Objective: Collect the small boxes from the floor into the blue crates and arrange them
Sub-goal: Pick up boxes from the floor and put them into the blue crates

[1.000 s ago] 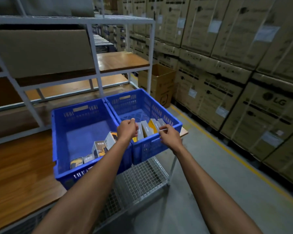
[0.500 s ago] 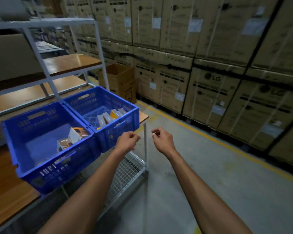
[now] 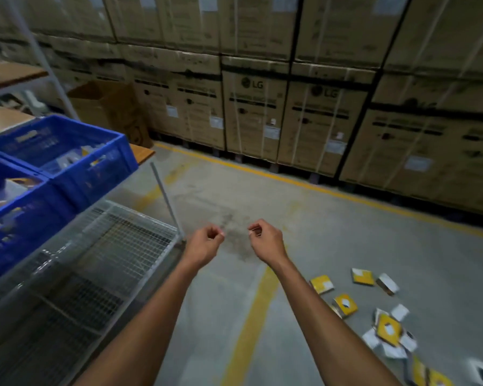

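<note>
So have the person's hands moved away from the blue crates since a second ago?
Yes. Both hands, left and right, have left the blue crates and now hang over the floor to their right, holding nothing.

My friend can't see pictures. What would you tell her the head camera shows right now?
Two bare arms reach out over a grey warehouse floor, the left hand and right hand loosely curled and holding nothing. Small yellow and white boxes lie scattered on the floor at lower right. Two blue crates with a few boxes inside sit on a shelf at left.
</note>
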The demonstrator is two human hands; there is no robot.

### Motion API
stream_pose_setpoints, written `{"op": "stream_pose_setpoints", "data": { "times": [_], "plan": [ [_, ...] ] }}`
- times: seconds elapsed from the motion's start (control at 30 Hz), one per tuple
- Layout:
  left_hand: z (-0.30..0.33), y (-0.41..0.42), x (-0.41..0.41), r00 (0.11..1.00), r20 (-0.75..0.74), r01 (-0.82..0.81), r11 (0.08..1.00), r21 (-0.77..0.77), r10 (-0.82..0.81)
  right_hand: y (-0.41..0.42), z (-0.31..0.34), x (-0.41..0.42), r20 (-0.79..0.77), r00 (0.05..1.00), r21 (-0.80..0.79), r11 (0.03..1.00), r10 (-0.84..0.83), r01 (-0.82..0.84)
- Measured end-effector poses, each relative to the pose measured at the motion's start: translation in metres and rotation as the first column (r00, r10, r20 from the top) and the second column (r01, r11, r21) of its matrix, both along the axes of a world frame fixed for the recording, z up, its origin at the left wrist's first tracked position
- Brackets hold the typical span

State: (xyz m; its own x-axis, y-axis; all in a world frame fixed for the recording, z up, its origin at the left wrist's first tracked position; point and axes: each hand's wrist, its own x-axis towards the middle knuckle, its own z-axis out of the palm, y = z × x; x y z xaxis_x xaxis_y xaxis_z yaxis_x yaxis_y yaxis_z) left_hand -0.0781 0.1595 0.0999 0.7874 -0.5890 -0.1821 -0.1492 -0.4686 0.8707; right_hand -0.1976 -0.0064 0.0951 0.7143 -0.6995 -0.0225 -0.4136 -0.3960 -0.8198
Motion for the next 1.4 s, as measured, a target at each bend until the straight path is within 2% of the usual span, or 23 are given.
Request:
{"op": "stream_pose_setpoints", "data": {
  "times": [0.27, 0.57, 0.73, 0.93, 1.13, 1.4],
  "plan": [
    [-0.019, -0.015, -0.129, 0.987, 0.038, 0.156, 0.986, 0.061, -0.158, -0.004, -0.02, -0.18, -0.026, 0.984, -0.001, 0.985, -0.175, 0.175],
    [-0.001, -0.005, -0.304, 0.969, 0.011, 0.247, 0.969, -0.005, -0.247, 0.04, -0.019, -0.361, -0.013, 0.956, -0.031, 0.956, -0.293, 0.293],
    [-0.016, -0.008, -0.397, 0.936, -0.034, 0.35, 0.937, -0.002, -0.35, 0.057, -0.012, -0.472, -0.045, 0.926, -0.03, 0.927, -0.376, 0.375],
    [-0.008, -0.025, -0.525, 0.876, -0.018, 0.482, 0.876, -0.007, -0.482, 0.059, -0.015, -0.611, -0.05, 0.865, -0.035, 0.866, -0.5, 0.498],
    [-0.011, -0.048, -0.649, 0.842, 0.024, 0.538, 0.842, 0.032, -0.539, 0.046, -0.029, -0.741, -0.065, 0.821, -0.002, 0.823, -0.567, 0.568],
    [-0.033, -0.088, -0.8, 0.84, 0.021, 0.54, 0.84, 0.05, -0.542, 0.013, -0.04, -0.911, -0.083, 0.799, -0.051, 0.803, -0.596, 0.594]
  ]
}}
